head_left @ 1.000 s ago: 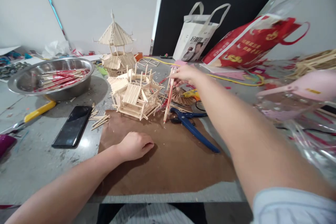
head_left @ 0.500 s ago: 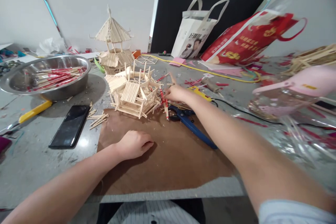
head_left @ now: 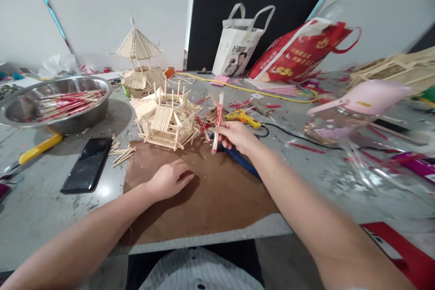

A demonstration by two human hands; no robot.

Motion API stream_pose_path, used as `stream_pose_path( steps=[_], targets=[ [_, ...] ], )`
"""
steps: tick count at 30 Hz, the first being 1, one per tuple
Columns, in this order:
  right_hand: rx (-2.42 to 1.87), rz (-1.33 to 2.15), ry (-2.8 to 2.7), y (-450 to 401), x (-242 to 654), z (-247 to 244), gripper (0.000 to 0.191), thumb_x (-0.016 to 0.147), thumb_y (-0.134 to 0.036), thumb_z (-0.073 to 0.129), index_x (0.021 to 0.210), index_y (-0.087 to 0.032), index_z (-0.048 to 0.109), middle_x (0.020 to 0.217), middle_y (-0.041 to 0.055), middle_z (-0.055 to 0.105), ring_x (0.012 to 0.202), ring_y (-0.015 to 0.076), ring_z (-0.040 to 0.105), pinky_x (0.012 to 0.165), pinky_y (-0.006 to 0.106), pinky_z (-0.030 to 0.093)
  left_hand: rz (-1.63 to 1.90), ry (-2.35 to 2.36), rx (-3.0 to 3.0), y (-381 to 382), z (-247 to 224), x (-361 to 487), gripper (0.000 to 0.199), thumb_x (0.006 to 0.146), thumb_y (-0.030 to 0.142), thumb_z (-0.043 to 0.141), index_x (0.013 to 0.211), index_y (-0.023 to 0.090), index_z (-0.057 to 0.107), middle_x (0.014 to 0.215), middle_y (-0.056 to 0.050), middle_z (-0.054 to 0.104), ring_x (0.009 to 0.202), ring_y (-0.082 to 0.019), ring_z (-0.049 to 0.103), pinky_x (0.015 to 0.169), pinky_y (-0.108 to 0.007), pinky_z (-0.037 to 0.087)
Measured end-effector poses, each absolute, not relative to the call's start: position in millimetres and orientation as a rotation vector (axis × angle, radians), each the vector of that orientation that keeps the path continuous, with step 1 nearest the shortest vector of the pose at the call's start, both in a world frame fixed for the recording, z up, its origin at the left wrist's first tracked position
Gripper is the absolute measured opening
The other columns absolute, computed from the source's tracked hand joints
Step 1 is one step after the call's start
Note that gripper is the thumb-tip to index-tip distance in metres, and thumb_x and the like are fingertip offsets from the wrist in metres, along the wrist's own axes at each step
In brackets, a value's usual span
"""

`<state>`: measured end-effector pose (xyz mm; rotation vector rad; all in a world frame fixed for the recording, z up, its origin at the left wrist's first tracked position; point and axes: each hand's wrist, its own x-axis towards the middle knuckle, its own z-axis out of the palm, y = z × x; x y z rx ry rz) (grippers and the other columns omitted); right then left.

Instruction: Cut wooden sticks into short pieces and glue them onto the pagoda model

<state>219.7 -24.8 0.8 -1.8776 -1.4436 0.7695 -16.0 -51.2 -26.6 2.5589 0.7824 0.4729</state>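
My right hand [head_left: 236, 136] is closed on a pale stick with a red-printed wrapper [head_left: 219, 122], held nearly upright above the mat's far edge. Under that hand lies a blue-handled tool [head_left: 243, 163], partly covered. My left hand [head_left: 171, 180] rests on the brown mat [head_left: 204, 208] with its fingers loosely curled in and nothing visible in them. Between the hands, farther back, stands a pavilion frame [head_left: 163, 122] built of wooden sticks, with short posts pointing up. More red-marked sticks [head_left: 203, 129] lean at its right side.
A roofed stick tower [head_left: 137, 45] stands behind. To the left are a steel bowl [head_left: 98, 111] of red-wrapped sticks, a phone [head_left: 87, 165] and a yellow-handled cutter [head_left: 41, 148]. At right are a yellow glue gun [head_left: 243, 118], its black cord, and a pink-topped bottle [head_left: 367, 99].
My right hand has drawn back toward me from beside the pavilion frame, lifting a red-wrapped stick upright. The left hand stays on the mat. The view has turned slightly right.
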Motion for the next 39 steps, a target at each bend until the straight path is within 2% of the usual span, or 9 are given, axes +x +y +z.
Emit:
stream_pose_path(
  steps=[6,14,16,20,25,29,39],
  targets=[
    [-1.159,1.292,-1.342,-71.1,184.0,-9.2,0.017,0.070,-0.029,0.057,0.070,-0.017,0.045,0.054,-0.0030,0.059,0.034,0.0079,0.048,0.031,0.019,0.037,0.592,0.905,2.297,-60.9,-20.4,-12.6,0.037,0.083,0.040,0.038,0.111,0.016,0.046,0.091,-0.004,0.058,0.061,-0.008,0.052,0.062,-0.023,0.043],
    [-0.948,1.480,-1.242,-81.7,170.6,-18.9,0.016,0.074,-0.029,0.054,0.074,-0.018,0.042,0.053,-0.0040,0.059,0.037,0.0094,0.052,0.036,0.019,0.041,0.729,1.159,2.543,-69.0,-16.5,-12.7,0.028,0.082,0.041,0.038,0.091,0.016,0.046,0.090,-0.007,0.053,0.072,-0.014,0.053,0.058,-0.025,0.041],
    [-0.927,1.515,-1.250,-84.3,170.5,-20.2,0.017,0.074,-0.030,0.055,0.074,-0.018,0.042,0.054,-0.0038,0.060,0.039,0.0096,0.053,0.038,0.020,0.042,0.657,1.076,2.541,-65.9,-18.9,-13.1,0.024,0.083,0.038,0.037,0.088,0.016,0.046,0.084,-0.005,0.055,0.066,-0.012,0.053,0.056,-0.023,0.039],
    [-0.943,1.489,-1.287,-86.5,171.2,-19.0,0.020,0.075,-0.035,0.055,0.073,-0.017,0.047,0.053,-0.0036,0.058,0.037,0.0076,0.050,0.036,0.018,0.039,0.416,0.944,2.453,-57.9,-24.6,-13.0,0.025,0.085,0.034,0.032,0.075,0.017,0.047,0.060,0.001,0.050,0.053,-0.009,0.047,0.053,-0.020,0.035],
    [-0.868,1.233,-1.015,-77.7,194.0,-15.7,0.025,0.074,-0.042,0.055,0.073,-0.017,0.055,0.047,-0.0058,0.050,0.034,0.0050,0.042,0.032,0.018,0.031,0.416,0.947,2.388,-52.2,-22.7,-13.4,0.030,0.086,0.035,0.030,0.067,0.017,0.043,0.059,0.002,0.048,0.054,-0.008,0.044,0.053,-0.020,0.033],
    [-0.821,1.085,-0.859,-69.8,208.6,-17.1,0.023,0.070,-0.040,0.060,0.071,-0.018,0.057,0.045,-0.0072,0.046,0.032,0.0040,0.038,0.031,0.018,0.026,0.421,0.954,2.334,-49.3,-20.2,-13.6,0.031,0.085,0.036,0.032,0.064,0.016,0.042,0.058,0.002,0.046,0.053,-0.008,0.044,0.052,-0.020,0.032],
    [-0.890,1.224,-0.897,-71.5,189.7,-28.4,0.024,0.067,-0.038,0.064,0.070,-0.015,0.060,0.045,-0.0044,0.053,0.032,0.0047,0.041,0.031,0.018,0.028,0.478,0.988,2.360,-50.1,-28.0,-14.1,0.030,0.085,0.034,0.033,0.062,0.016,0.043,0.056,0.002,0.046,0.052,-0.008,0.042,0.052,-0.020,0.032]
  ],
)
